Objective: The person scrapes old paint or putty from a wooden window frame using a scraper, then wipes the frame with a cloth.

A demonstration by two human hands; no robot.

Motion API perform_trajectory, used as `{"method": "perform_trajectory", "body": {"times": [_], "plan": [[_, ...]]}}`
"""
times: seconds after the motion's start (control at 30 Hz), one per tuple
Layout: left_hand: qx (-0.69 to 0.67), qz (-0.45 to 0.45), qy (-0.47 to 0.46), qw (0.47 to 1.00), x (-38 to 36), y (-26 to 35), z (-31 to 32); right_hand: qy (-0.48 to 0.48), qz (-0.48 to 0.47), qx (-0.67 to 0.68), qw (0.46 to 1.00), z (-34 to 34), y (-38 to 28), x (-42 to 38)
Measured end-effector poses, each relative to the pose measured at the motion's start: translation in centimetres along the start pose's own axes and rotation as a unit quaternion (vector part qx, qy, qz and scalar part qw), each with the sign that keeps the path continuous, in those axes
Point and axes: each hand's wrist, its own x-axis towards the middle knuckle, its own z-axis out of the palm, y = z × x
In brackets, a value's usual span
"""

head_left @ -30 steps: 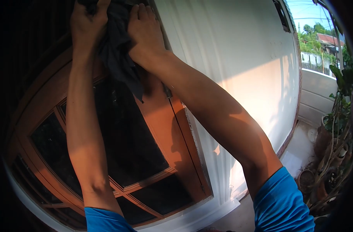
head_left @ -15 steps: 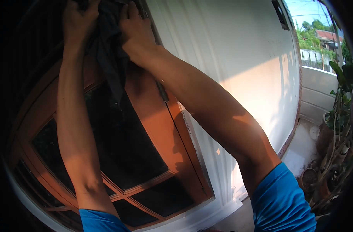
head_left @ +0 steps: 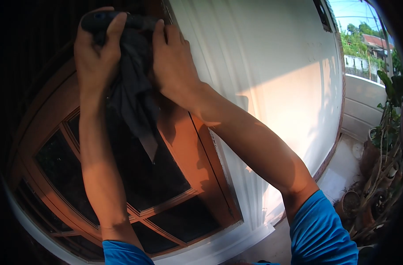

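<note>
My left hand point(head_left: 97, 55) is raised at the upper left, closed around a dark, bottle-like object point(head_left: 106, 20) that lies roughly crosswise; its exact kind is lost in shadow. A dark grey cloth point(head_left: 133, 90) hangs below it between my hands, its pointed end dangling before the window. My right hand point(head_left: 175, 62) is bent at the object's right end, fingertips up against it. The cloth's upper part appears bunched by my right palm, where the grip is partly hidden. Behind both hands is a brown wooden window point(head_left: 183, 137) with dark glass panes.
A white wall point(head_left: 254, 53), partly sunlit, stands right of the window frame. A metal hinge side and white sill point(head_left: 250, 238) edge the window. At the far right are potted plants point(head_left: 351, 201), a low white wall point(head_left: 362, 104) and pale floor.
Both hands have come down and slightly right, carrying the cloth lower. The dark bottle-like object in my left hand now shows more fully.
</note>
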Motion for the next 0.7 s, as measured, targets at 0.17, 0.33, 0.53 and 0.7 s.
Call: {"method": "perform_trajectory", "body": {"times": [0.17,0.33,0.53,0.7], "plan": [[-0.024,0.030,0.032,0.999,-4.7,2.1,1.1,-0.016,-0.025,0.018,0.999,-0.8,0.5,-4.3],[0.024,-0.021,0.022,0.999,-3.5,2.5,0.5,0.013,-0.049,0.032,0.998,-0.4,0.6,-3.3],[-0.014,0.014,0.024,1.000,-6.3,2.4,0.7,0.039,-0.070,-0.005,0.997,0.6,1.6,-4.8],[0.000,-0.037,0.038,0.999,-5.7,2.1,0.7,0.035,-0.068,-0.021,0.997,0.2,1.7,-2.7]]}}
